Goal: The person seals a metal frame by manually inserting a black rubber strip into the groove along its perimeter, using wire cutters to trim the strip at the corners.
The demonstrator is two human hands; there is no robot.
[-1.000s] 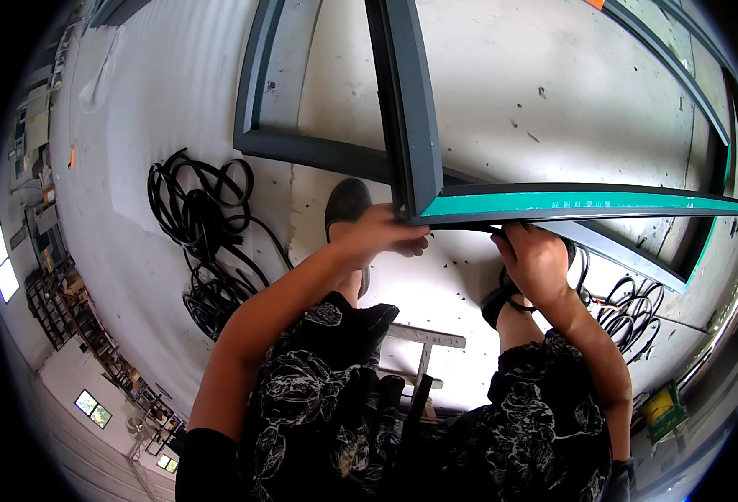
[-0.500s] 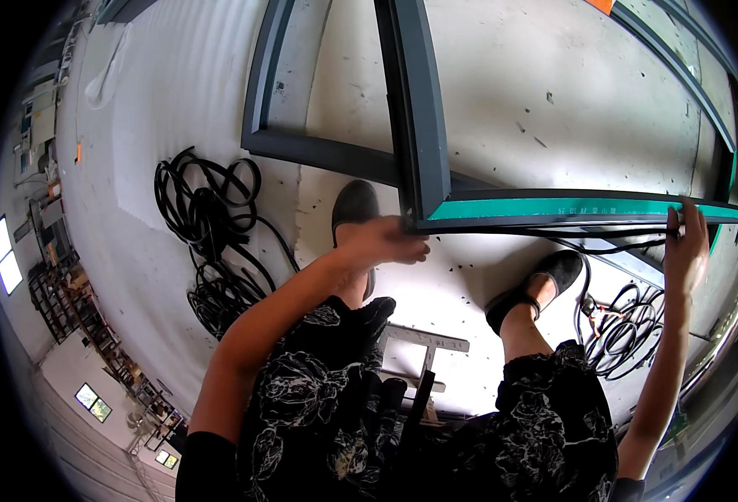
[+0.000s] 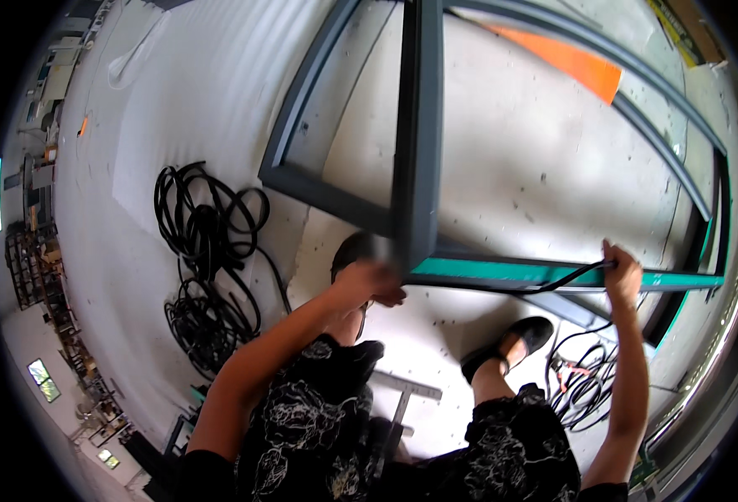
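A dark grey metal window or door frame [image 3: 419,159] has green film [image 3: 494,271] along its near bar. My right hand [image 3: 623,280] is closed on a thin black rubber strip [image 3: 566,279] and holds it up above the bar. From there the strip bends down to the left, onto the bar's near edge. At the bar's left corner, my left hand [image 3: 371,283] touches or nearly touches the frame. Its fingers are bent but smeared by motion, and whatever may be in them is hidden.
Coils of black strip [image 3: 206,238] lie on the floor at left. Another loose coil [image 3: 586,376] with a red-handled tool [image 3: 566,368] lies at right. Between my feet is a metal square-shaped tool [image 3: 402,397]. An orange sheet [image 3: 570,63] lies beyond the frame.
My right hand has come left along the bar and lifted the strip into a bend across the green film. The left hand stays near the corner. The whole view has shifted.
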